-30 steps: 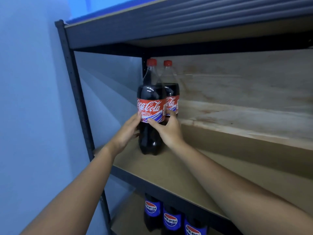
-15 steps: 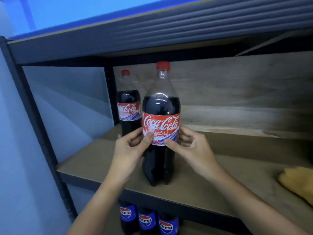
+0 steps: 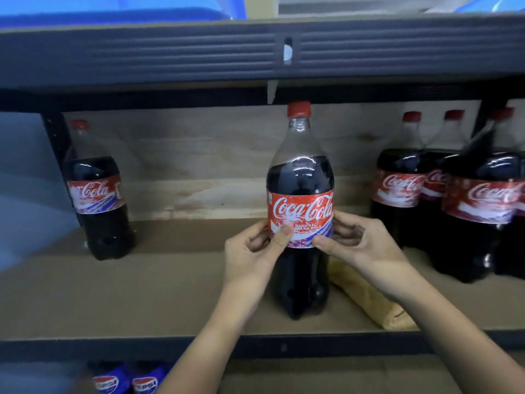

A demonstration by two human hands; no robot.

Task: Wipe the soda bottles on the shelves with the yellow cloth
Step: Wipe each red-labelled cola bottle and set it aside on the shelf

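A large Coca-Cola bottle (image 3: 300, 194) with a red cap stands upright mid-shelf. My left hand (image 3: 252, 257) grips its left side at the label, thumb across the front. My right hand (image 3: 360, 251) grips the right side the same way. The yellow cloth (image 3: 369, 297) lies folded on the shelf board just right of the bottle, partly under my right wrist. Another Coca-Cola bottle (image 3: 95, 191) stands alone at the far left. A group of several Coca-Cola bottles (image 3: 449, 194) stands at the right.
The brown shelf board (image 3: 127, 294) has a dark metal front rail (image 3: 85, 348). The upper shelf beam (image 3: 170, 52) hangs close above the bottle caps. Pepsi bottles (image 3: 125, 379) stand on the shelf below at the left. A dark upright post (image 3: 54, 137) is at the back left.
Both hands have carried the bottle to the right along the shelf, away from the left bottle. The view has swung right, bringing the cloth and the right-hand bottles into sight.
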